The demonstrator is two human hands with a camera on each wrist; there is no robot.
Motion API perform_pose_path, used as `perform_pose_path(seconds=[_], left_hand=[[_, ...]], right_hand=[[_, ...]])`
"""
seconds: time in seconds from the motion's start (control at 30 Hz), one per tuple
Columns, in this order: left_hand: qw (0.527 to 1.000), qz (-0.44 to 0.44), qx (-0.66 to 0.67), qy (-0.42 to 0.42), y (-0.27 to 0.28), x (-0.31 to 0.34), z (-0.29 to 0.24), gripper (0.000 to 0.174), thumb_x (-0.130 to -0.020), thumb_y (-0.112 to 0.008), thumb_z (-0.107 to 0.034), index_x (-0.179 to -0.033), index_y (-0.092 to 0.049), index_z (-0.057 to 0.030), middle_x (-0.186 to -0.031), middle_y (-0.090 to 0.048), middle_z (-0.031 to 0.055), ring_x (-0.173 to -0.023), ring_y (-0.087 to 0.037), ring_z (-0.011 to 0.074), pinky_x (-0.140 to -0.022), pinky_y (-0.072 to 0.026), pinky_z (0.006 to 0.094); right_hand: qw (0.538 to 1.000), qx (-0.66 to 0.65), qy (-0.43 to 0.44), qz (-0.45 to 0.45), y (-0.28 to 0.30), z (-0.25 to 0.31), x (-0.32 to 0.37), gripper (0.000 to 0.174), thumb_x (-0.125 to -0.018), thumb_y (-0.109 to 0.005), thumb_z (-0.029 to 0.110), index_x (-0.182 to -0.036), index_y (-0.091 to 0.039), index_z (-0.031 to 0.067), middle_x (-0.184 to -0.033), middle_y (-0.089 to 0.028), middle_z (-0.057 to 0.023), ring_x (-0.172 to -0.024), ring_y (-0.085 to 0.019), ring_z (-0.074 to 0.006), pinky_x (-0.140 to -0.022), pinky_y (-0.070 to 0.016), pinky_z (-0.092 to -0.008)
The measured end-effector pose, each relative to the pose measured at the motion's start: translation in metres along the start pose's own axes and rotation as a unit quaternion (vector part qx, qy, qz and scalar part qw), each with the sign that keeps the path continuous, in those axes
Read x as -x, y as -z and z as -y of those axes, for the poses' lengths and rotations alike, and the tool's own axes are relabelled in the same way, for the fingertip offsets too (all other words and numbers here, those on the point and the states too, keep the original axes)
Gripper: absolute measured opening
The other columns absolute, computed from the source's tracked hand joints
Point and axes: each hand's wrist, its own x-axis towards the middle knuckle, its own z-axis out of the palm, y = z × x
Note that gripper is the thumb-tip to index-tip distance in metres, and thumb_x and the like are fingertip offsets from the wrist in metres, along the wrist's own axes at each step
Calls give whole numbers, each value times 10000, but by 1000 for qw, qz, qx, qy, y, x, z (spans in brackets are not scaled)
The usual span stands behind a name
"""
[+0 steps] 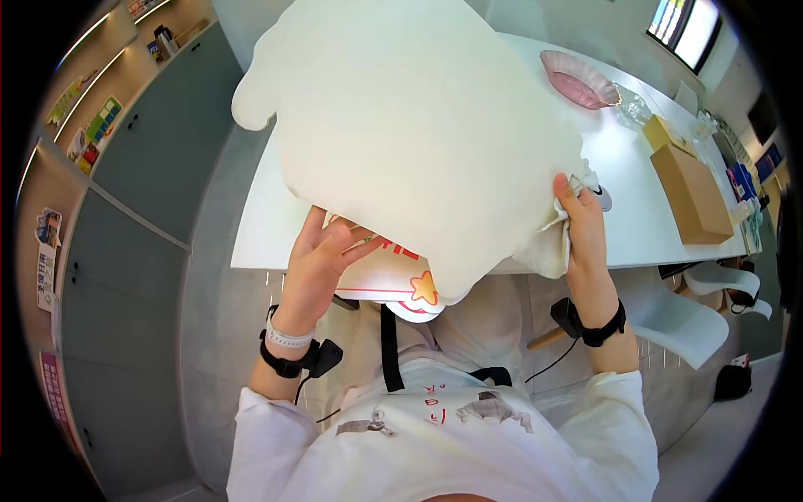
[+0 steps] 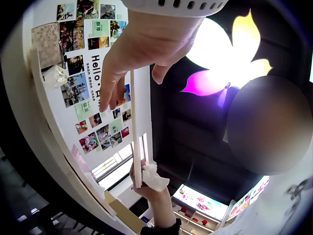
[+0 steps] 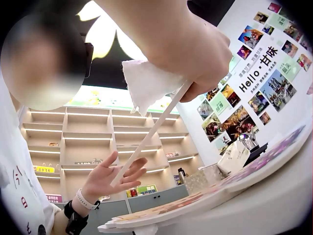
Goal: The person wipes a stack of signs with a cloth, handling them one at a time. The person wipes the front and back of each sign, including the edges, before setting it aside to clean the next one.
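A large white cut-out board (image 1: 418,125) with a wavy outline is tilted up over the table, its plain side facing me. My right hand (image 1: 588,230) grips its right edge, a crumpled white tissue (image 3: 146,85) bunched under the same fingers. At the lower left edge is my left hand (image 1: 314,259), palm up and fingers spread. In the right wrist view the thin board edge (image 3: 146,139) crosses in front of the left hand's fingers (image 3: 132,169), which are not curled round it. Below lies a printed board (image 1: 376,278) with red lettering and an orange star, partly hidden by the white one.
On the white table (image 1: 623,217) stand a pink fluted dish (image 1: 577,79), a clear container (image 1: 633,107) and a brown cardboard box (image 1: 690,197). White chairs (image 1: 677,322) are at the right. Grey cabinets (image 1: 125,276) line the left side.
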Motion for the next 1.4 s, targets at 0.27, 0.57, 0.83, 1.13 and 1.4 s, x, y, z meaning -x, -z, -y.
perform_pose_path(seconds=[0.27,0.57,0.83,1.13,1.4], left_hand=[[998,-19,33,45,-3,1,13,397,-918,-607,-140,-1246,-501,57,-1161,-623,154,-1022,-642,238,-858,-548,391],[998,-38,22,39,-9,12,15,405,-919,-598,-101,-1284,-477,27,-1171,-616,132,-1012,-643,224,-778,-595,353],[996,-23,-40,81,-27,15,7,426,-924,-600,-112,-1289,-447,43,-1196,-589,150,-1045,-631,237,-809,-598,335],[999,-11,-25,39,-32,12,12,376,-890,-631,-31,-1249,-525,10,-1174,-614,61,-1048,-582,137,-901,-478,294],[999,18,-43,22,-28,20,16,432,-882,-632,-13,-1287,-486,14,-1201,-598,65,-1075,-572,147,-933,-461,301]], right_hand=[[991,104,-74,49,34,-16,0,362,-958,-591,259,-1171,-571,-33,-1085,-634,-62,-922,-605,-131,-787,-490,-274],[966,250,33,49,86,36,-59,379,-988,-468,256,-1234,-570,-13,-1127,-619,-53,-1009,-567,-119,-879,-446,-287],[858,387,280,190,-83,67,-47,247,-863,-670,114,-1070,-609,-4,-1073,-610,-61,-874,-616,-127,-653,-501,-239],[716,438,422,342,-162,3,-39,106,-798,-638,60,-898,-625,28,-872,-616,-135,-789,-614,-271,-688,-482,-355],[799,416,295,317,-171,15,-43,128,-772,-653,47,-900,-655,41,-817,-620,-86,-696,-603,-191,-640,-478,-305]])
